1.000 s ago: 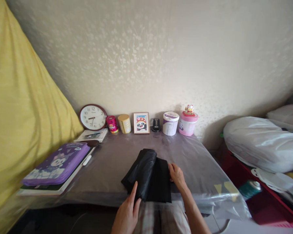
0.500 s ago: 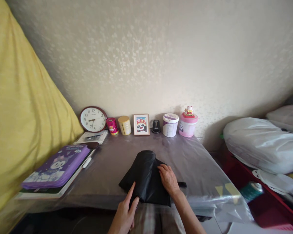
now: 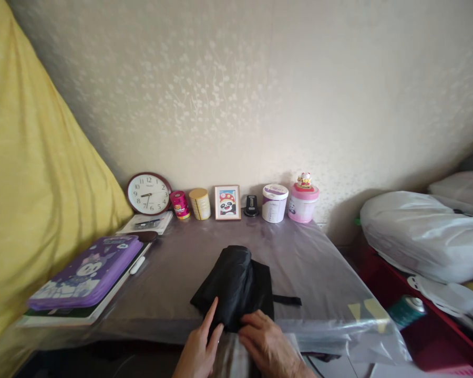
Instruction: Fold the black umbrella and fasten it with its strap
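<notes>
A black folding umbrella [image 3: 232,278] lies loosely collapsed on the covered table, its fabric spread into flaps on both sides of a thicker middle. Its strap [image 3: 287,300] sticks out to the right. At the near end, my left hand [image 3: 201,341] grips the umbrella, with the index finger stretched along the fabric and the thumb beneath. Close beside it, my right hand [image 3: 266,338] has its fingers bent together on the fabric at the near right edge. The handle end is hidden by my hands.
Along the wall stand a clock [image 3: 148,193], a picture frame [image 3: 227,202], a white tub [image 3: 275,203] and a pink tub [image 3: 302,205]. A purple case [image 3: 86,270] lies on books at left. Right of the table, a red bin [image 3: 437,336] holds a spray can [image 3: 407,311].
My right hand has moved from the right flap down toward me, to the near edge beside my left hand. The right flap and strap are now uncovered. My left hand stays nearly in place.
</notes>
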The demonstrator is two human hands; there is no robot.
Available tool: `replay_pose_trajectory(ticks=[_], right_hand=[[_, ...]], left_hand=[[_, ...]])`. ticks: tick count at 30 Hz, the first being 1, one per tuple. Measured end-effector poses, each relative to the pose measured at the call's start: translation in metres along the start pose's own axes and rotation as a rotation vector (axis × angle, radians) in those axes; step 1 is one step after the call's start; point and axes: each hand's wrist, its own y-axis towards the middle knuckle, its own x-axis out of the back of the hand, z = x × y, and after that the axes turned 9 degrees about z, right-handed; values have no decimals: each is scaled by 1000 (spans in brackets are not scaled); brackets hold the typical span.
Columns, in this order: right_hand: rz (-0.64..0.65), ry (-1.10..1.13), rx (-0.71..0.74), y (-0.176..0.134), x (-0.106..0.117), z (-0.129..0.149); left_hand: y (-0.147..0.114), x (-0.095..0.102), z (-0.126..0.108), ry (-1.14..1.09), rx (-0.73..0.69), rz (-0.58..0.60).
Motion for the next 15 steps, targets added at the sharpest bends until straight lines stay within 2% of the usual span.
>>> replay_pose_trajectory(ticks=[2, 4, 5, 7, 9, 12, 15], right_hand=[[-152, 61, -138, 3, 8, -16], [-331, 29, -392, 8, 12, -39], [-378, 1, -497, 11, 13, -52], [-378, 20, -611, 17, 12, -75], [-325, 124, -669, 24, 10, -90], [-279, 291, -751, 36, 11, -98], [-290, 396, -823, 46, 14, -99]], left_hand=[[0, 1, 2, 23, -26, 4], [1, 2, 3, 14, -58, 3], [1, 2, 3, 5, -70, -2], [0, 2, 3, -14, -74, -13], [-1, 2, 2, -29, -68, -17], [-2, 0, 0, -44, -77, -21], [-3, 0, -2, -47, -91, -41]])
